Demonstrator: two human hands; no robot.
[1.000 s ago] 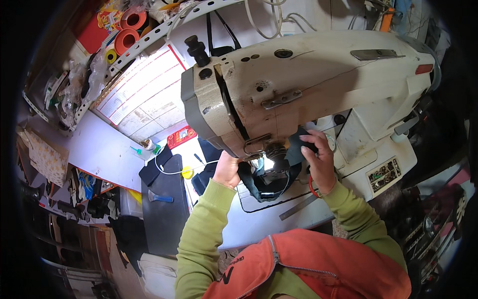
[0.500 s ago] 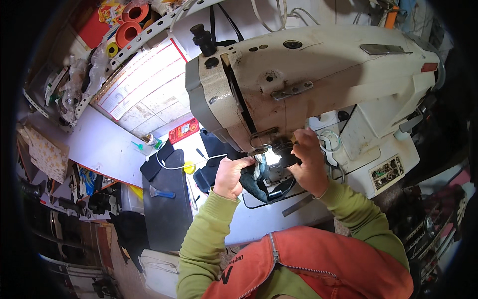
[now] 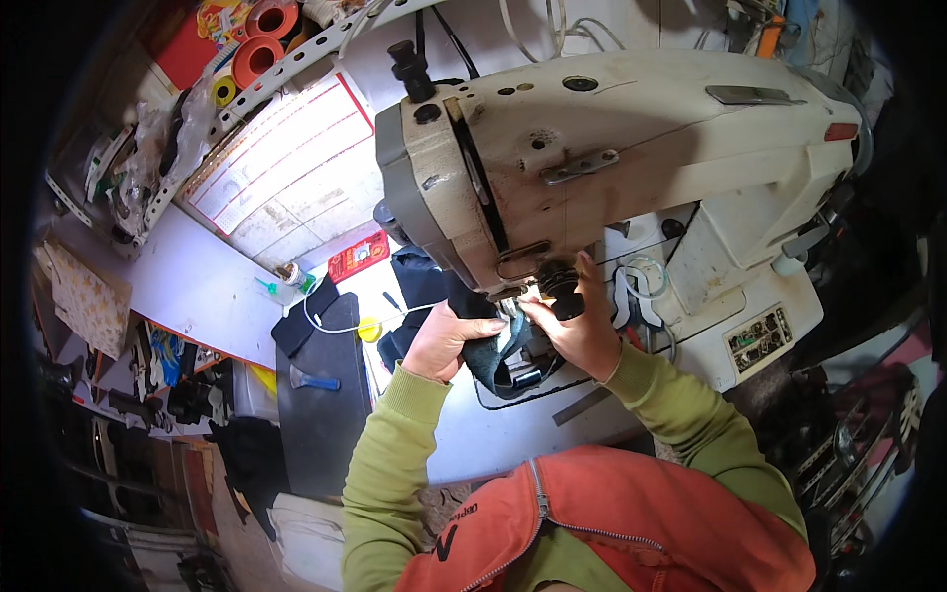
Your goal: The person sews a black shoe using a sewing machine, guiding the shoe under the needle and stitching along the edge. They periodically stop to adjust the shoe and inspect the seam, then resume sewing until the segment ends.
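A large cream sewing machine [image 3: 651, 148] reaches over the work from the right, its needle area lit from below. My left hand [image 3: 441, 340] pinches a dark blue-green piece of fabric [image 3: 488, 363] just left of the needle area, thumb on top. The fabric curves down towards me and shows a pale strip [image 3: 510, 321] at its upper edge. My right hand [image 3: 584, 337] is on the other side, its fingertips close to the needle area and the pale strip. A black round knob [image 3: 558, 278] on the machine head partly covers those fingers, and what they pinch is hidden.
Left of the machine, a blue-handled brush [image 3: 316, 381] lies on a dark board [image 3: 318, 434]. A red packet [image 3: 358, 257], a yellow round piece [image 3: 369, 330] and a white cable [image 3: 330, 328] are further back. Scissors with white handles [image 3: 636, 301] lie right of my right hand.
My right hand has come down and left from beside the black knob to the fabric near the needle. My left hand still holds the fabric, and the view has shifted slightly.
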